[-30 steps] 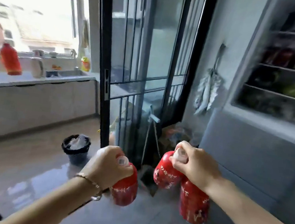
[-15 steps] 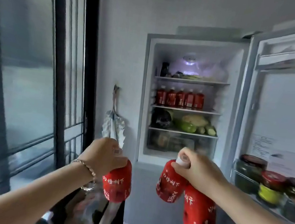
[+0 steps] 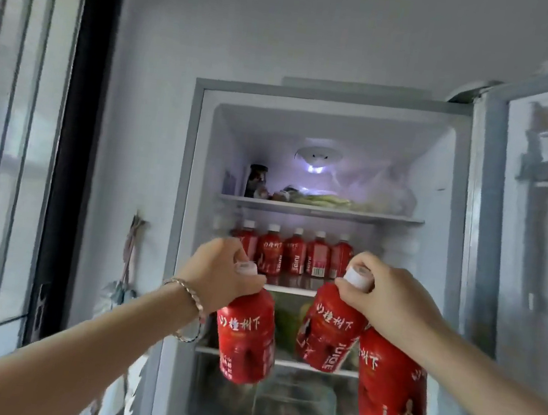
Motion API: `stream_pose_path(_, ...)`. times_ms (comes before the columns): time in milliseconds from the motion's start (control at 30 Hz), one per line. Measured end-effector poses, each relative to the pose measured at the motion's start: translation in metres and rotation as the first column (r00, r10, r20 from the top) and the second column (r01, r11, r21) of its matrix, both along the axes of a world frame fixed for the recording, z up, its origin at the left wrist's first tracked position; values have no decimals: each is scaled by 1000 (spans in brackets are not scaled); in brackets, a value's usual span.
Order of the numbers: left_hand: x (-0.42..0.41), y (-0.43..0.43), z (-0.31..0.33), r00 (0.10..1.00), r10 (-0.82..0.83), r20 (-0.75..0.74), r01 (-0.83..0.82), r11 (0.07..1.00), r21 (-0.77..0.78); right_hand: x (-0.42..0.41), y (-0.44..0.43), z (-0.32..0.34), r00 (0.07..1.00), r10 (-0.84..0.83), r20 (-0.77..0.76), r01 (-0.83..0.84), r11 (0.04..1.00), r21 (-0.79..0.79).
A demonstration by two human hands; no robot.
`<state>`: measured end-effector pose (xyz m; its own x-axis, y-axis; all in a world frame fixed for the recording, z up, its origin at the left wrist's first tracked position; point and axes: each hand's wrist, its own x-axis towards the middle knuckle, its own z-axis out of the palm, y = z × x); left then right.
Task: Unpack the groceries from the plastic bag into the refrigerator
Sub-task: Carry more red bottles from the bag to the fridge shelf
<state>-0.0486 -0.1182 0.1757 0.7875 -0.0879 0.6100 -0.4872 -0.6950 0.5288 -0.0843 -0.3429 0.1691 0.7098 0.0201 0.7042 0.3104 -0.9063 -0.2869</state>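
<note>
The refrigerator stands open straight ahead, lit inside. My left hand grips one red juice bottle by its white-capped neck. My right hand holds two red juice bottles by their necks: one hangs toward the middle, the other hangs lower at the right. All three bottles hang just in front of the fridge opening, at the height of the second shelf. A row of several matching red bottles stands on that shelf. No plastic bag of groceries is in view.
The fridge door is swung open at the right with door racks. The top shelf carries a dark jar, greens and a filmy bag. Green vegetables lie below the bottles. A dark-framed glass door is at the left; cloths hang on the wall.
My view has swung from the glass door and floor up to the open fridge. Both hands have risen with their bottles and come close to the second shelf.
</note>
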Motion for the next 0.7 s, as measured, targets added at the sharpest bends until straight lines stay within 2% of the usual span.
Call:
stream_pose_path(133,75,-28,36,996,37,80,-32,998,-61,80,-16,40,997,-14,71,15,1000,-5)
stream_pose_path(300,156,-44,53,982,80,174,-70,996,-61,160,-17,68,997,-67,28,69,997,-46)
stream_pose_path(500,226,-55,49,990,66,127,-62,997,-39,234,-7,65,992,-100,-76,91,989,-116)
stream_pose_path(700,273,-68,32,984,20,179,-28,999,43,259,-5,58,989,-54,-135,56,998,12)
